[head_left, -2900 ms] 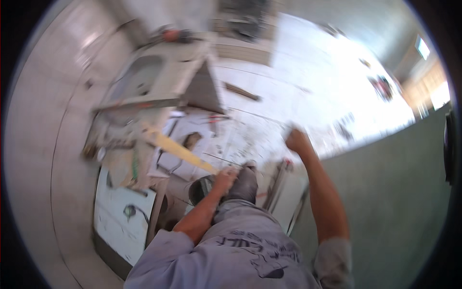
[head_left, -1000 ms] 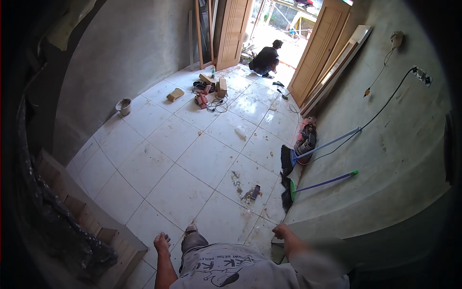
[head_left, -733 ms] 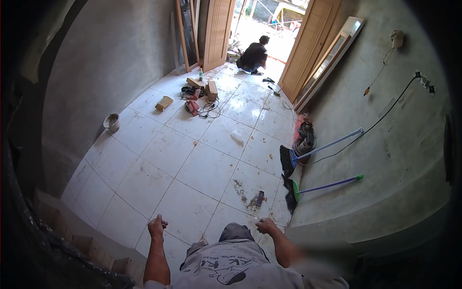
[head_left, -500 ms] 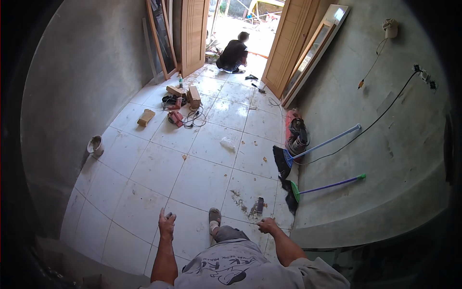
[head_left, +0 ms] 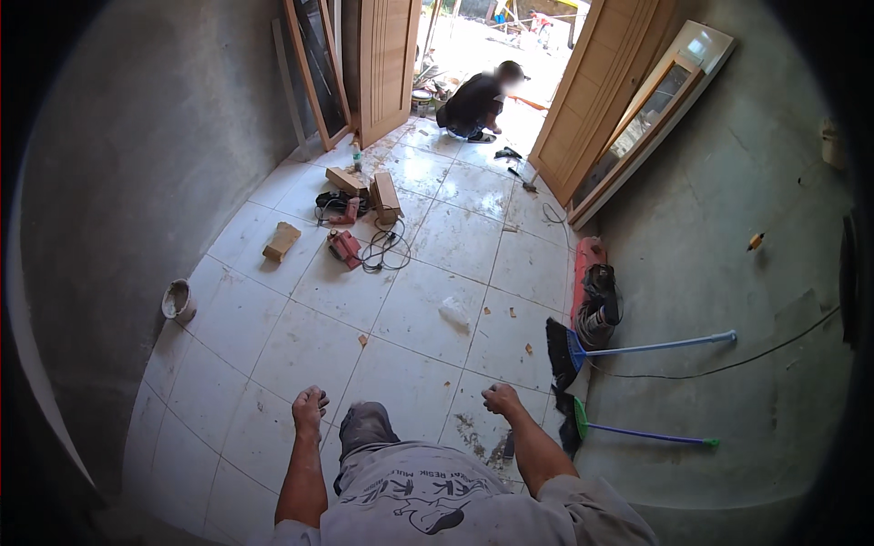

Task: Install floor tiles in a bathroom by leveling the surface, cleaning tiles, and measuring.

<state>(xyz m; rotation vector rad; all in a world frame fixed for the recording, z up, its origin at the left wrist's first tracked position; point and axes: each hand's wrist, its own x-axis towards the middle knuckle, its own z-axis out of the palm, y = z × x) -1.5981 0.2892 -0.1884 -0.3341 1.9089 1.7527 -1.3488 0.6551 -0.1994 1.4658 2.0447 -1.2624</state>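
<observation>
My left hand (head_left: 310, 409) hangs over the white floor tiles, its fingers curled in. Across from it, my right hand (head_left: 502, 399) is closed like a loose fist above the tiles. Whether either hand holds something small is hidden by the fingers. Nearest the right hand, on the floor, lie a patch of grey debris (head_left: 470, 432) and a dark flat piece (head_left: 509, 445), partly covered by my forearm. My bent knee (head_left: 367, 424) shows between the hands.
Two brooms, one blue (head_left: 569, 353) and one green (head_left: 582, 417), lean at the right wall. Ahead lie red power tools (head_left: 345, 248) with cords, cardboard boxes (head_left: 386, 197) and a plastic bag (head_left: 454, 313). A bucket (head_left: 178, 301) stands left. A person (head_left: 473, 105) crouches at the doorway.
I have moved forward, so the doorway and tools look nearer. My left hand's outstretched finger has curled in. My right hand has moved up past the dark piece.
</observation>
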